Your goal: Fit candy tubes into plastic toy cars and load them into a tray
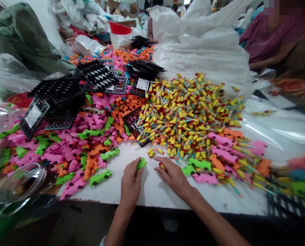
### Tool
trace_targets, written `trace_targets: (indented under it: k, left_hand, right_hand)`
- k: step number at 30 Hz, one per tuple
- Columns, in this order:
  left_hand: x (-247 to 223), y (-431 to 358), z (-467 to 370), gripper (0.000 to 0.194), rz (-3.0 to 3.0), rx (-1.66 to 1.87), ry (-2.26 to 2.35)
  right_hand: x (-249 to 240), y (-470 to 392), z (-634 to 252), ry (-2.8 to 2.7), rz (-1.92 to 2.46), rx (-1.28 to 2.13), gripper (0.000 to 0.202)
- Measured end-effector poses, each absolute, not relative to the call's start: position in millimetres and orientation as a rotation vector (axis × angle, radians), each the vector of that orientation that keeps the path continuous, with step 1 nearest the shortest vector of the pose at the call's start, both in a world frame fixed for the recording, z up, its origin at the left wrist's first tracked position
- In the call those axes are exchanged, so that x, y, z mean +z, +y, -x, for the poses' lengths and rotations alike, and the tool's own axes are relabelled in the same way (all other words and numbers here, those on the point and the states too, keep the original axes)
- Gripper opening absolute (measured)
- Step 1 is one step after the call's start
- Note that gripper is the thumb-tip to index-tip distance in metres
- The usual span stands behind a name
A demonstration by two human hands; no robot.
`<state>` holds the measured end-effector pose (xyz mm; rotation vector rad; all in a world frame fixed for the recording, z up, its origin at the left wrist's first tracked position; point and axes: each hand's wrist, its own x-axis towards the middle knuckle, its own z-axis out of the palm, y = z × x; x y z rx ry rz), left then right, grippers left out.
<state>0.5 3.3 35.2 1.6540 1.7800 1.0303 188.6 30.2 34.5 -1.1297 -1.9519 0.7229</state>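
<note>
My left hand (132, 182) is closed around a green toy car (141, 164), whose front end shows past the fingers. My right hand (173, 176) curls its thumb and fingers around a small clear tube with a yellow-and-red cap (162, 166), mostly hidden by the hand. Both hands are just above the white tabletop, a short gap apart. Beyond my right hand lies a big heap of yellow-capped tubes (188, 112). To the left spreads a heap of pink toy cars (98, 118), mixed with green and orange ones.
Black plastic trays (57, 90) lie stacked on the cars at the left. A clear plastic basket (21, 184) stands near the left edge. More pink cars (224, 153) lie at the right. Behind are a large white plastic sack (200, 51) and a person in a purple top (277, 37).
</note>
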Motion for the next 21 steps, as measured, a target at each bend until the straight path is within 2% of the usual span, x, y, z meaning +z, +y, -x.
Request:
trace_targets:
  k: [5,9,13,21]
  left_hand:
    - [57.0,-0.1,-16.7,0.039,-1.482,0.93,1.446]
    - [61.8,-5.7,-31.2,0.035,-1.462,0.93,1.454]
    - [61.7,-7.8,-33.1,0.031,-1.399,0.94,1.435]
    - [79.3,-9.1,-38.5,0.021,-1.773,0.922,1.385]
  right_hand:
    - [48.2,25.8,-187.7,-1.613,1.193,1.309,0.029]
    - [56.6,20.5,-193.4,-1.481,1.235,1.462,0.023]
    - [65.8,18.0,-212.7,-1.834,1.354,1.171,0.031]
    - [68.4,20.0,-233.4,-2.189,1.176,0.532,0.025]
